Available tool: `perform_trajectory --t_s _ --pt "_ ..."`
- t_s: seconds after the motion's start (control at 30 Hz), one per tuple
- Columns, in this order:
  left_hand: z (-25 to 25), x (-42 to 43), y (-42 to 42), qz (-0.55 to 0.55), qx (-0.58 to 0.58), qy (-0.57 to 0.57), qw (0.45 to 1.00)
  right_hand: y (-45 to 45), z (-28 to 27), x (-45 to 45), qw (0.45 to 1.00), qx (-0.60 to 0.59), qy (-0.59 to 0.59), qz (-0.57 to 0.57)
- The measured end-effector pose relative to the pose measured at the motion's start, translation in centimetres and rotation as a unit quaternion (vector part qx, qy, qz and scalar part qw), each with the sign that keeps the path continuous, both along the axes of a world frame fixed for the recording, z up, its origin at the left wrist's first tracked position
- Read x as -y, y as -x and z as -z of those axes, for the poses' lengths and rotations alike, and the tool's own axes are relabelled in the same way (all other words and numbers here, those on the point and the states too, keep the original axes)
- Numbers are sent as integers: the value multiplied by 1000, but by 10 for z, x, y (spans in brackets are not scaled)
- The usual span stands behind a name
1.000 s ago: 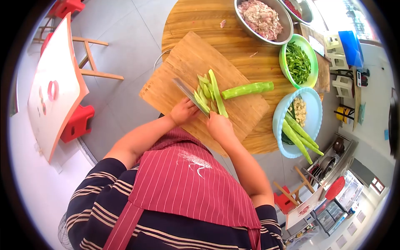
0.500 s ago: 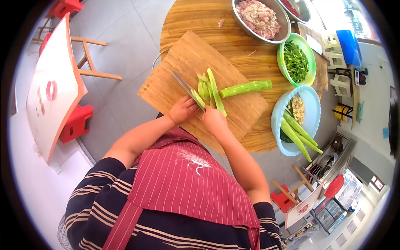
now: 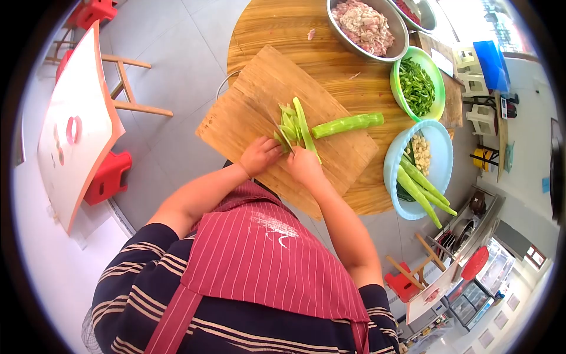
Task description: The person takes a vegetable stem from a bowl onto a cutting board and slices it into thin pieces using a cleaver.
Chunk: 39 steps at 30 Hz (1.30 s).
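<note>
My right hand [image 3: 305, 164] is closed round the handle of a knife [image 3: 282, 134], whose blade points up and left over the wooden cutting board [image 3: 242, 112]. Beside the blade my left hand [image 3: 260, 156] has its fingers bent against green pieces at the board's near side. Sliced green pieces [image 3: 289, 121] lie just right of the blade. Next to them is a long green strip [image 3: 303, 127]. Further right a thick peeled green stalk [image 3: 348, 125] rests across the board's right edge.
Along the round table's [image 3: 247, 29] right side stand a steel bowl [image 3: 402, 44] of meat, a green bowl [image 3: 438, 82] of chopped greens, and a blue basin [image 3: 443, 171] with garlic and green stalks. A white-topped table [image 3: 76, 171] and red stool [image 3: 110, 177] are at left.
The knife blade has tilted and shifted slightly right, and it now looks blurred. Both hands stay close together near the board's lower edge.
</note>
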<state>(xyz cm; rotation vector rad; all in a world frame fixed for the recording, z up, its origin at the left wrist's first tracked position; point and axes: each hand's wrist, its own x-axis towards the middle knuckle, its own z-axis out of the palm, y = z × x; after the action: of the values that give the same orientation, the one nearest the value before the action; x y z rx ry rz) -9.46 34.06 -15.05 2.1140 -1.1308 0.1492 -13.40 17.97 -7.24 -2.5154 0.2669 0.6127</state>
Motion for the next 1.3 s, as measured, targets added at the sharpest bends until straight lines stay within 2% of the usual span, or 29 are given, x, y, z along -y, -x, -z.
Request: perform_trajectory --t_s 0.1,0.2,0.3,0.37,0.47,0.57,0.7,0.73,0.9,1.0,1.1,1.17,1.3 --pt "5 -2 -1 10 -8 7 1000 -3 -21 4 999 -38 -1 16" --pt "3 0 -1 6 1 9 1000 9 -27 1 997 -77 15 -18" --pt "-1 0 -2 -1 30 32 999 14 -3 -3 999 -36 31 4" --pt "-1 -2 -2 17 -13 5 1000 4 5 0 1000 17 -11 -11" --pt "2 -3 -2 30 -33 1 999 2 7 2 1000 16 -10 11" --pt "2 -2 1 8 -3 -1 1000 13 -27 -4 999 -40 8 8" --pt "-1 -1 0 3 14 11 1000 19 -2 -5 999 -40 15 12" --pt "-2 -2 0 13 -13 0 1000 14 6 -3 1000 -19 -3 14" --pt "-1 -7 -3 39 -33 -14 999 3 -3 5 999 9 -26 44" --pt "-1 -6 3 21 -66 -20 997 22 -23 0 999 -33 0 41" --pt "1 -3 0 15 -36 -12 999 33 -30 -11 996 -76 13 42" --pt "-2 -3 1 9 -16 -2 1000 36 -22 -19 995 -61 15 81" --pt "-5 -7 -2 28 -43 -28 998 26 0 -13 997 -2 -9 73"
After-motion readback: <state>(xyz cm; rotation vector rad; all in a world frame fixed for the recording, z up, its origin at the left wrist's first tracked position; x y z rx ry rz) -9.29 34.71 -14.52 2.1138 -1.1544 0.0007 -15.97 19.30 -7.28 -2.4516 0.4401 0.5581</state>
